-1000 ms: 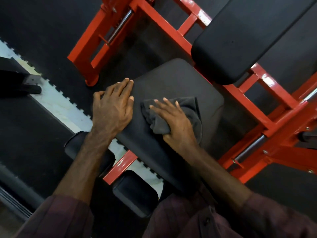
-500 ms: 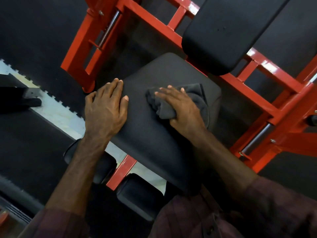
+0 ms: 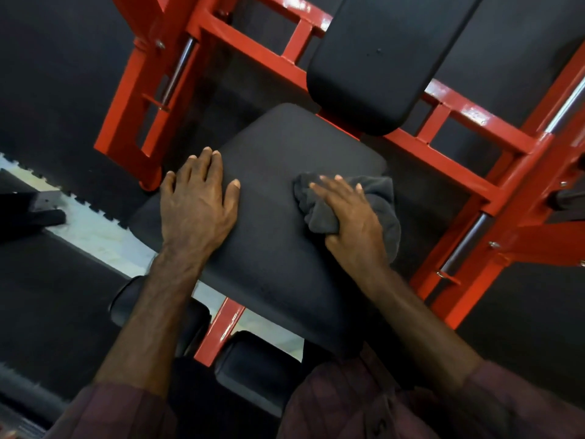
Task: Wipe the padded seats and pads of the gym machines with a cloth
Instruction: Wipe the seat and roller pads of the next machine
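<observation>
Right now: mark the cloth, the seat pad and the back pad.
cloth (image 3: 381,198), head view, on the grey folds beyond the knuckles.
seat pad (image 3: 278,223), head view, on bare upholstery between the hands.
back pad (image 3: 373,64), head view, on its black face.

A black padded seat (image 3: 272,236) sits on a red steel frame (image 3: 443,160). On its left part a left hand (image 3: 196,204) rests flat, fingers straight. At its right edge lies a bunched dark grey cloth (image 3: 376,201), pressed under a right hand (image 3: 351,217) whose thumb curls round a fold.
</observation>
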